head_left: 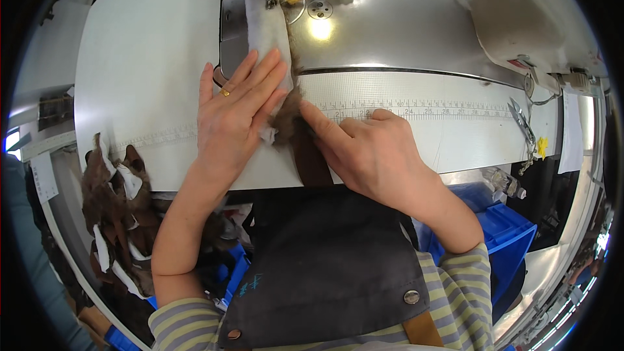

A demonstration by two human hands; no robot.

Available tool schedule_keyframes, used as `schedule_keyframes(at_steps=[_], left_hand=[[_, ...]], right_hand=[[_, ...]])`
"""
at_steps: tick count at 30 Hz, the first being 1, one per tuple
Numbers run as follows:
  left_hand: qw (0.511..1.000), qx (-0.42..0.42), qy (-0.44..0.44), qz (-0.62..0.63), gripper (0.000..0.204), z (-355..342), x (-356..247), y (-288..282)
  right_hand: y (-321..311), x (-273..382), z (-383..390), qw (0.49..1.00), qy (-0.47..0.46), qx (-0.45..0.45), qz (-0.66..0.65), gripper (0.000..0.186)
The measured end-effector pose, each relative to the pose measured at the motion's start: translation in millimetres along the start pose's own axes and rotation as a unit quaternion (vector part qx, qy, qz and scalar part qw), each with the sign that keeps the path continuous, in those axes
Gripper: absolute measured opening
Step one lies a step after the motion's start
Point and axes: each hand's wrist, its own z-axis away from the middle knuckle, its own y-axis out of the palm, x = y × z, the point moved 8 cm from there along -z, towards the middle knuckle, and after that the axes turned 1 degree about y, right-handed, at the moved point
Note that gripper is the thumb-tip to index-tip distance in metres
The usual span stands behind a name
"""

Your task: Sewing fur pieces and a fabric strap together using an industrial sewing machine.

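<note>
A white fleece strip (267, 29) runs from under the sewing machine's presser foot (271, 1) toward me. Brown furry fabric (286, 120) lies along its right edge, and its smooth brown end (311, 159) reaches the table's front edge. My left hand (239, 107), with a ring on one finger, rests flat on the white strip with its fingers stretched out. Beside the brown fabric, my right hand (364, 149) has its index fingertip against the fur and the other fingers curled. Its thumb is hidden, and it appears to pinch the fabric's edge.
A ruler scale (416, 109) crosses the white table. Thread snips (522, 123) lie at its right end. Brown and white fabric pieces (120, 214) hang over the left front edge. A blue bin (510, 231) stands below right. The machine head overhangs the far side.
</note>
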Motion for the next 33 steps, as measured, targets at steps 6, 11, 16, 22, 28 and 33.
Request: schedule_keyframes(at_steps=[6, 11, 16, 22, 28, 33], left_hand=[[1.0, -0.011, 0.0, 0.016, 0.03, 0, 4, 1], [0.999, -0.029, -0.014, 0.029, 0.029, -17, 13, 5], [0.996, -0.049, -0.029, 0.062, 0.027, -19, 24, 9], [0.997, -0.062, -0.004, 0.036, 0.025, -23, 19, 7], [0.995, -0.023, 0.009, 0.096, 0.024, -18, 18, 4], [0.99, -0.008, -0.029, 0.141, 0.023, -14, 21, 5]], right_hand=[[0, -6, -2, 0.998, 0.032, 0.006, -0.044, 0.047], [-2, -19, -18, 0.999, 0.029, 0.0, -0.028, 0.042], [-23, -45, 10, 0.979, 0.147, -0.005, -0.139, 0.017], [-6, 5, 14, 0.985, 0.123, -0.082, -0.092, 0.023], [48, 82, 18, 0.971, -0.083, 0.062, -0.216, 0.013], [5, 53, 16, 0.975, 0.0, -0.105, -0.194, 0.022]])
